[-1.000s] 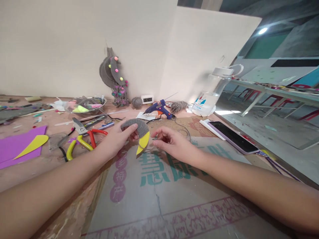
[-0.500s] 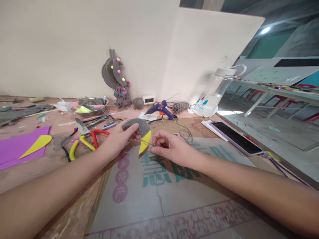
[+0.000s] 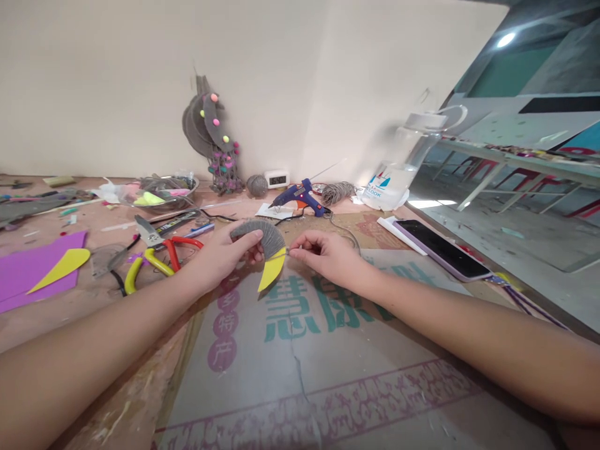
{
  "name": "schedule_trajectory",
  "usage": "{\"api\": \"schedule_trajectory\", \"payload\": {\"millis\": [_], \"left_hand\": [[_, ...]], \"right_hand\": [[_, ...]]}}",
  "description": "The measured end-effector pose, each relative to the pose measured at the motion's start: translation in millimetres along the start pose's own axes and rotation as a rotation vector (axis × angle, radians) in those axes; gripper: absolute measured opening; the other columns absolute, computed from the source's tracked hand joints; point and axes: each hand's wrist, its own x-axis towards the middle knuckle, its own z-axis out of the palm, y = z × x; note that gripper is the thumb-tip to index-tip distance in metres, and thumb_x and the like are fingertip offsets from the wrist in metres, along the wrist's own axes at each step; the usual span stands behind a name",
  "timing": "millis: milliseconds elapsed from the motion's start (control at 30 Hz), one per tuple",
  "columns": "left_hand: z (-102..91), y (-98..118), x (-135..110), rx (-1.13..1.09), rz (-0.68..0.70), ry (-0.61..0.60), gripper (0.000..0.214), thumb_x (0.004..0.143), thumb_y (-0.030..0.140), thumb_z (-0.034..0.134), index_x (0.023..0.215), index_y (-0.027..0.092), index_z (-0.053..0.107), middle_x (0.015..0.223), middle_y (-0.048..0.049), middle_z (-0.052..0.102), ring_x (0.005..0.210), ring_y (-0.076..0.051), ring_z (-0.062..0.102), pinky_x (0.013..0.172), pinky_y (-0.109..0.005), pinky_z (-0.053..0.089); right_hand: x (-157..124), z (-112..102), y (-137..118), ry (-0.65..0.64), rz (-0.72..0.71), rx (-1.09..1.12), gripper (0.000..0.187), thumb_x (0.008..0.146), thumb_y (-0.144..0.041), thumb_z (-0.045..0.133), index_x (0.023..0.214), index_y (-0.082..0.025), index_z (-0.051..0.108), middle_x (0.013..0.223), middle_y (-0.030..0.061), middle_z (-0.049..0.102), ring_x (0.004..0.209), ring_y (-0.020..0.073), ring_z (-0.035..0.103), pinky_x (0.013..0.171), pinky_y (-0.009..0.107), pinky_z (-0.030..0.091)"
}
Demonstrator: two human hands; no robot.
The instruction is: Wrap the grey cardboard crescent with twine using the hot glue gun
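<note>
My left hand [image 3: 239, 250] is closed on a yellow crescent-shaped piece [image 3: 272, 271], thumb on top and fingers beneath. Grey yarn [image 3: 265, 239] wraps the crescent's upper part; the lower tip is bare yellow. Just right of the crescent, my right hand [image 3: 321, 256] pinches the yarn strand, which crosses the yellow surface and meets the thumb and forefinger at the edge. Behind that hand, loose yarn trails back past the glue gun. The crescent is held above a printed cardboard sheet [image 3: 262, 394].
Red- and yellow-handled pliers [image 3: 162, 250] lie left of my left hand, with purple sheets [image 3: 42, 287] farther left. Behind are a blue glue gun [image 3: 300, 197], a yarn ball [image 3: 257, 185], a small clock [image 3: 277, 179] and a water bottle [image 3: 391, 175]. A phone [image 3: 440, 250] lies right.
My right hand has brought the strand round so it lies across the yellow part just under the wrapped section. The right fingers are now level with the crescent's edge. The view has shifted slightly.
</note>
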Motion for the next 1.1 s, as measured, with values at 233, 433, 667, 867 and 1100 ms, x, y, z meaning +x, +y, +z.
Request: {"api": "schedule_trajectory", "payload": {"millis": [233,433,667,867,1100], "left_hand": [[1.8,4,-3,0.109,0.01,-0.021,0.018,0.077,0.037,0.054,0.077,0.019,0.058,0.061,0.0003,0.06,0.055,-0.013,0.056,0.053,-0.022,0.043],[1.2,3,-3,0.124,0.021,-0.042,0.019,0.079,0.037,0.052,0.076,0.02,0.057,0.061,0.0,0.06,0.056,-0.013,0.056,0.055,-0.022,0.044],[-0.9,1,-2,0.151,0.016,-0.05,0.02,0.079,0.039,0.053,0.079,0.02,0.058,0.061,0.0003,0.06,0.055,-0.013,0.056,0.055,-0.023,0.044],[-0.6,-1,-2,0.16,0.006,-0.013,0.02,0.078,0.04,0.054,0.079,0.021,0.059,0.06,0.0,0.061,0.054,-0.013,0.056,0.052,-0.022,0.043],[-0.7,-1,-1,0.137,0.014,-0.026,0.02,0.077,0.039,0.055,0.079,0.02,0.059,0.06,0.0001,0.06,0.053,-0.012,0.056,0.052,-0.022,0.044]], "right_hand": [[0,-1,1,0.012,0.003,0.019,0.019,0.079,-0.035,0.052,0.078,-0.018,0.06,0.054,-0.0043,0.044,0.048,0.007,0.037,0.045,0.02,0.027],[0,-1,2,0.017,-0.012,0.013,0.019,0.079,-0.034,0.052,0.078,-0.017,0.06,0.055,-0.0045,0.045,0.049,0.0067,0.037,0.046,0.02,0.027],[0,-2,3,-0.013,-0.029,0.048,0.021,0.082,-0.03,0.046,0.09,-0.018,0.061,0.056,-0.0043,0.043,0.051,0.0075,0.037,0.049,0.021,0.029],[0,-5,-1,-0.05,-0.025,0.084,0.027,0.084,-0.034,0.044,0.092,-0.017,0.063,0.061,-0.0023,0.048,0.053,0.0079,0.04,0.05,0.021,0.03],[2,-1,9,-0.028,-0.038,0.116,0.019,0.078,-0.033,0.053,0.08,-0.016,0.061,0.058,-0.0037,0.046,0.052,0.007,0.037,0.048,0.02,0.029]]}}
